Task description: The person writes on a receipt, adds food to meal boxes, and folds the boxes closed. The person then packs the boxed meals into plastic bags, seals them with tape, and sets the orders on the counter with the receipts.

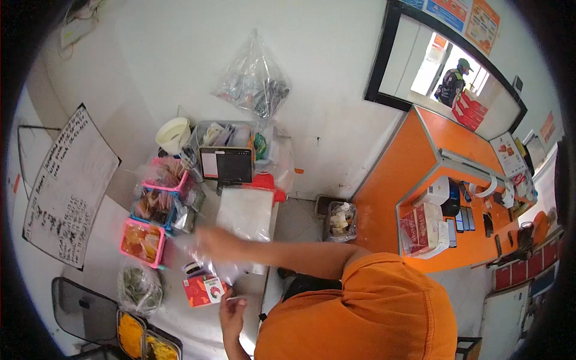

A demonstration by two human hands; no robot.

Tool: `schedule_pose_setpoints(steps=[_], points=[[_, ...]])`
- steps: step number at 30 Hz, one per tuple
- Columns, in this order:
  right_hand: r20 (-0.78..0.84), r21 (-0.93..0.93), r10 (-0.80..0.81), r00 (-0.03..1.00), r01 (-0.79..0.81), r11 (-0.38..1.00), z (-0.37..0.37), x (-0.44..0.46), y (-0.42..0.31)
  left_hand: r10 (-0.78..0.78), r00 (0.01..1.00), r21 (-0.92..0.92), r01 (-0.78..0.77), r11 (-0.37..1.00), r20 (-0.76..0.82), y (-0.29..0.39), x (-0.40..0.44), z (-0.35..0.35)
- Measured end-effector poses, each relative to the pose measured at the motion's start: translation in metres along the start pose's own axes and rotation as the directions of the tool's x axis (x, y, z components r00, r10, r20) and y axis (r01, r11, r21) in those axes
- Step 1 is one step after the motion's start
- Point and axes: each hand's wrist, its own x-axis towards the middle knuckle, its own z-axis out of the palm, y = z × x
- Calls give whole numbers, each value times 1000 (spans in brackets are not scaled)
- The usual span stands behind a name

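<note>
Head view: red box [201, 291] lies just beside the left grip [232, 312].

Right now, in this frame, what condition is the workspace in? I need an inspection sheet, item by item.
Surface: grey table, crowded along the wall side.
Job's things: red-and-white box on the table; clear plastic beside it.
Clutter: pink basket, bagged greens, tablet.
Hands: right hand blurred at the clear plastic, left hand near the box; grips unclear.
Cables: nothing seen on the table.
Surroundings: orange counter, written board, person beyond an opening.
</note>
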Motion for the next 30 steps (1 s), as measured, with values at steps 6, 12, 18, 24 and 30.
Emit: schedule_pose_setpoints(steps=[6, 12, 18, 24, 30], points=[[376, 242, -397, 837, 324, 915, 11, -58, -37, 513, 852, 483, -495, 723, 105, 14, 33, 4], [66, 114, -221, 973, 212, 971, -97, -42, -21, 291, 946, 259, -320, 911, 146, 30, 32, -62], [-63, 481, 194, 979, -141, 865, -120, -38, -17, 343, 903, -97, -378, 921, -259, 65, 5, -92], [91, 662, 351, 932, -320, 677, -46, -57, -33, 369, 888, -848, -405, 342, -275, 122, -21, -10], [-281, 521, 236, 930, -59, 851, 10, -73, 25, 42, 997, -555, -68, 829, -58, 52, 0, -59]])
